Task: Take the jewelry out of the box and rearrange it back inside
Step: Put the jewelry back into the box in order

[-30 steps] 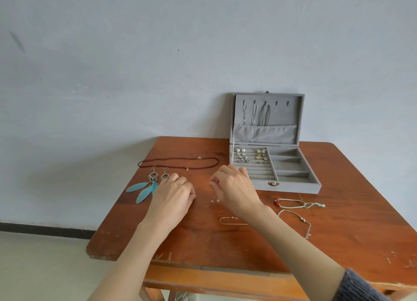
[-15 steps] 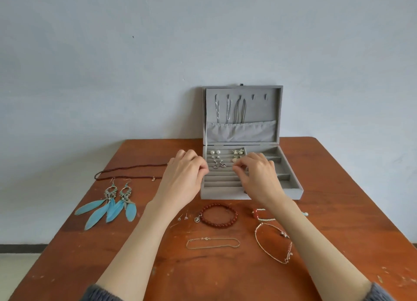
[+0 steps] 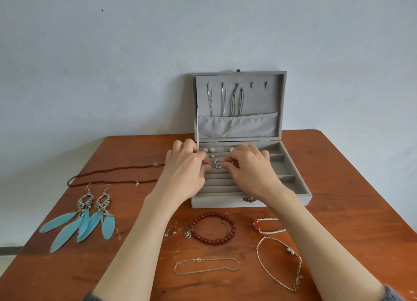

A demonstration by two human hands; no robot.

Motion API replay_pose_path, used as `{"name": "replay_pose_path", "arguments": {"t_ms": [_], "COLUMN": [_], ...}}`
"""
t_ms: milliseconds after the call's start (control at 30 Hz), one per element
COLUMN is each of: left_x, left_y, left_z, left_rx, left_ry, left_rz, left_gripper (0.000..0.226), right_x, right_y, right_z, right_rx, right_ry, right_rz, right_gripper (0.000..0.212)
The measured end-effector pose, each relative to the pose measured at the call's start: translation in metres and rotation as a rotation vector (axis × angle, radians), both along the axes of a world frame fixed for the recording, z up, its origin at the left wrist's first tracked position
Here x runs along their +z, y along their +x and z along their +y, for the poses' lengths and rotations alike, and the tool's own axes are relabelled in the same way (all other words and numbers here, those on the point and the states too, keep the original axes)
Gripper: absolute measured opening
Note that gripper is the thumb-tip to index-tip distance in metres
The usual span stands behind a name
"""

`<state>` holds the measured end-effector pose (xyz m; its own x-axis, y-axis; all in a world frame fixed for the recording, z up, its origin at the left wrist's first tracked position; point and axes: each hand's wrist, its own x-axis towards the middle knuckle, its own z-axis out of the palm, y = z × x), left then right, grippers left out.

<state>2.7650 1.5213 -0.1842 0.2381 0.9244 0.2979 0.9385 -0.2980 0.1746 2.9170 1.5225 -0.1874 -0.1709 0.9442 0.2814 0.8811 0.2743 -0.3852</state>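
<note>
Both hands are over the box now, a clear shift from a second ago, when they were down on the bench among the loose pieces left of it. Half a second back they had just reached the ring rows; here they sit deeper in, at centre frame. The left hand (image 3: 185,165) and the right hand (image 3: 250,165) have their fingers curled in toward each other over the slotted rows, tips nearly meeting around a small silver piece (image 3: 218,166). Whether either hand is actually pinching it I cannot tell, because the fingertips hide the contact.

My read: they are working small earrings in the rows, either lifting one out or seating one back.

The jewelry box (image 3: 297,197) stands open in the middle of the bench (image 3: 352,210), lid upright against the wall. Its long axis runs left to right across the frame, its clasp faces the bottom edge, and the ring rows run the same way. Pearl studs (image 3: 208,150) sit in the back row.

A good deal lies outside: feather earrings (image 3: 83,219) at lower left, tips toward the bottom-left corner, a dark cord necklace (image 3: 112,176) above them, a red bead bracelet (image 3: 213,228) in front of the box, a thin chain (image 3: 206,265) below it.
</note>
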Motion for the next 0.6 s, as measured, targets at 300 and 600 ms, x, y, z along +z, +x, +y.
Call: {"name": "replay_pose_path", "arguments": {"t_ms": [300,600], "left_x": [-0.0049,-0.0036], "left_y": [0.0039,0.0049], "left_z": [0.0002,-0.0009], "left_rx": [0.025,0.019], "left_ry": [-0.029,0.018], "left_rz": [0.046,-0.01], "left_gripper": [0.024,0.022], "right_x": [-0.0014,-0.0035], "right_y": [-0.0058,-0.0076], "right_z": [-0.0033,-0.0027], "right_rx": [0.018,-0.008], "right_ry": [-0.036,-0.026], "right_rz": [-0.127,-0.094], "right_gripper": [0.024,0.02]}}
